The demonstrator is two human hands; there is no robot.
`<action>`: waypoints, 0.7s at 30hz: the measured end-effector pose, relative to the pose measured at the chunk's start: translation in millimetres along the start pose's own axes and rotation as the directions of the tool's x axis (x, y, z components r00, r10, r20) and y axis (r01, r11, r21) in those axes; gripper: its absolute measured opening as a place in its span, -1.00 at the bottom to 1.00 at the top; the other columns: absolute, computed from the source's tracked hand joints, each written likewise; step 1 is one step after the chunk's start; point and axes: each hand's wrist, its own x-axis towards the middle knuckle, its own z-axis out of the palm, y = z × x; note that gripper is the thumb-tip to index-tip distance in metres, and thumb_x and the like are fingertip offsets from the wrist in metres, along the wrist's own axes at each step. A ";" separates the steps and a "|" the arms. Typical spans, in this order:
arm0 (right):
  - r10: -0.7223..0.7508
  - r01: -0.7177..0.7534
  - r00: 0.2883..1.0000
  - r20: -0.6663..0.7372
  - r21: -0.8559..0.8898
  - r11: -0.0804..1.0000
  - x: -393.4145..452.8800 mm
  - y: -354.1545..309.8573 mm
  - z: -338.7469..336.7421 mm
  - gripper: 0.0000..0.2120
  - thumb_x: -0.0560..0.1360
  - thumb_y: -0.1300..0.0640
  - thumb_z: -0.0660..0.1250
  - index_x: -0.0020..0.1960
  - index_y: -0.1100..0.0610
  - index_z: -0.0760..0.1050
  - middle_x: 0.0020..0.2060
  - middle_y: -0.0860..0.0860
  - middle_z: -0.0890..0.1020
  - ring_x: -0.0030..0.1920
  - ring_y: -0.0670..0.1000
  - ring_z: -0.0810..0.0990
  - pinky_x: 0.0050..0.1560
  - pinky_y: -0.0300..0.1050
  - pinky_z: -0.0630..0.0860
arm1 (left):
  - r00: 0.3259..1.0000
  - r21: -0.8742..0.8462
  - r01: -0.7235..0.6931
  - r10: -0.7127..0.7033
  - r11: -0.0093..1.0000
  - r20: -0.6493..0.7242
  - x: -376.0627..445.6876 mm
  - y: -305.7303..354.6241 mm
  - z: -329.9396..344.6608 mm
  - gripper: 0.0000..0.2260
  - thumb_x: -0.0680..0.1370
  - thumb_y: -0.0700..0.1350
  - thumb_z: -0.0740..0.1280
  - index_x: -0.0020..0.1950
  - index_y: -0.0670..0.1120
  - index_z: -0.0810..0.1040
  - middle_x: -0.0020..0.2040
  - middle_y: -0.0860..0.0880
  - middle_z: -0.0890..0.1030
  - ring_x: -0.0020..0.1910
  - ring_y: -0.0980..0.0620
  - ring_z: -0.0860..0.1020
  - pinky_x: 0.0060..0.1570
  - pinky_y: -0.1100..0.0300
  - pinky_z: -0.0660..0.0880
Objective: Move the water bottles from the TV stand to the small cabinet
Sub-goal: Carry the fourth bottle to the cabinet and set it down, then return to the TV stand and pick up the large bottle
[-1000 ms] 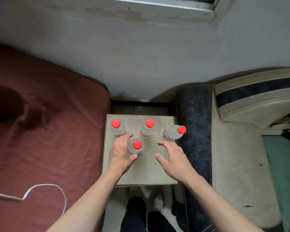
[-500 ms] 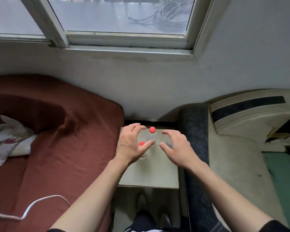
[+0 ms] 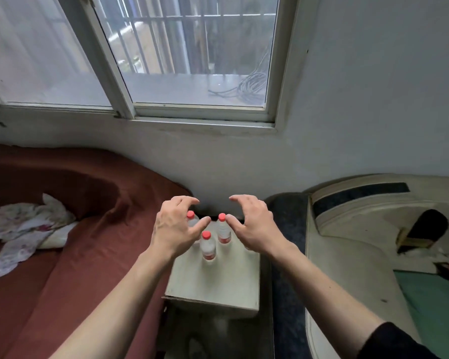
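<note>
A second ago 4 bottles were seen on the small cabinet (image 3: 213,283), the left hand (image 3: 175,230) curled round 1 of them and another held tilted at the right-hand edge near the right hand (image 3: 254,228). Now both hands are lifted above the cabinet top at the centre of the frame, and nothing is held in either: the fingers of each are released, spread and only loosely bent. The view has also been raised, so that the window (image 3: 192,60) now fills the upper half of the frame.

This is judged to mean that the bottles have been set down and let go, and that this part of the move is finished or nearly so.

3 bottles are counted now, all upright with red caps: 1 bottle behind the left hand (image 3: 191,218), 1 back bottle (image 3: 223,229) just beside the right thumb, and 1 front bottle (image 3: 208,244) between the hands. A 4th cannot be told; it is probably hidden by the right hand. 1 cabinet and 2 hands are counted. The TV stand is not seen.
</note>
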 end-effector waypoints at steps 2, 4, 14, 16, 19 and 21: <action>-0.026 0.026 1.000 0.009 -0.015 1.000 -6.3 -3.4 -1.2 -0.52 0.55 -0.15 0.26 0.43 -0.05 0.35 0.39 -0.04 0.42 0.42 0.04 0.31 0.37 0.04 0.28 | 1.000 -0.012 0.015 -0.015 1.000 0.002 -15.8 0.1 -4.2 -0.41 0.34 0.36 0.25 0.20 0.02 0.59 0.18 0.04 0.60 0.11 -0.07 0.56 0.14 0.00 0.52; -0.039 0.039 0.999 0.029 -0.016 0.999 -13.8 -9.9 0.8 -0.53 0.55 -0.13 0.25 0.42 -0.06 0.36 0.38 -0.04 0.42 0.42 0.05 0.30 0.36 0.04 0.26 | 1.000 -0.026 0.029 -0.029 0.999 0.011 -34.6 -0.7 -9.7 -0.39 0.33 0.39 0.24 0.21 0.03 0.58 0.19 0.04 0.58 0.13 -0.06 0.56 0.17 -0.01 0.52; -0.145 0.145 0.986 0.083 0.001 0.989 -40.0 -90.9 36.1 -0.57 0.54 -0.11 0.26 0.40 -0.08 0.38 0.36 -0.06 0.44 0.38 0.04 0.35 0.34 0.02 0.26 | 0.984 0.041 0.176 -0.174 0.984 -0.044 -107.1 -37.5 -71.8 -0.38 0.36 0.38 0.21 0.26 0.04 0.56 0.25 0.02 0.55 0.17 -0.07 0.54 0.20 0.01 0.50; -0.166 0.167 0.982 0.089 -0.003 0.986 -45.8 -109.0 45.0 -0.57 0.53 -0.11 0.27 0.38 -0.08 0.40 0.35 -0.05 0.46 0.36 0.05 0.38 0.31 0.01 0.28 | 0.977 0.038 0.203 -0.200 0.979 -0.070 -121.8 -48.7 -90.2 -0.36 0.35 0.39 0.19 0.26 0.03 0.57 0.24 0.03 0.55 0.17 -0.07 0.54 0.20 0.00 0.49; -0.183 0.183 0.978 0.097 0.006 0.983 -60.2 -137.2 57.4 -0.58 0.53 -0.12 0.28 0.38 -0.10 0.40 0.33 -0.07 0.45 0.35 0.02 0.38 0.30 0.01 0.29 | 0.967 0.015 0.232 -0.229 0.973 -0.109 -145.5 -68.9 -119.5 -0.36 0.34 0.39 0.19 0.24 0.03 0.58 0.24 0.04 0.56 0.17 -0.06 0.54 0.20 0.00 0.48; -0.197 0.199 0.976 0.097 -0.009 0.980 -72.5 -152.6 67.5 -0.57 0.53 -0.13 0.28 0.38 -0.11 0.39 0.33 -0.08 0.45 0.35 0.01 0.38 0.33 0.01 0.32 | 0.959 -0.014 0.240 -0.239 0.971 -0.149 -159.7 -85.6 -138.3 -0.38 0.35 0.38 0.21 0.23 0.03 0.58 0.23 0.03 0.56 0.16 -0.05 0.53 0.19 0.02 0.48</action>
